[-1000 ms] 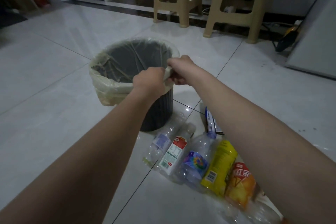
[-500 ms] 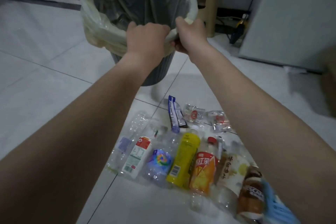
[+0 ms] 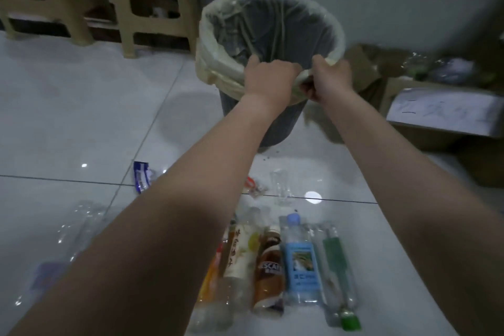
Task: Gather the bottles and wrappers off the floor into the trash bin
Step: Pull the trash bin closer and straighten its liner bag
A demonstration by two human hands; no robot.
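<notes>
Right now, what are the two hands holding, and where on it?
Both hold the trash bin by its near rim: the left hand and right hand are closed side by side over the bag-covered edge.

One lined trash bin (image 3: 272, 35), two hands (image 3: 268, 80) (image 3: 331, 80) at its near rim, six bottles in front of the bin, first (image 3: 301, 262), two wrappers (image 3: 141, 176) (image 3: 253, 185) between, two stools (image 3: 128, 3) left of the bin.
</notes>
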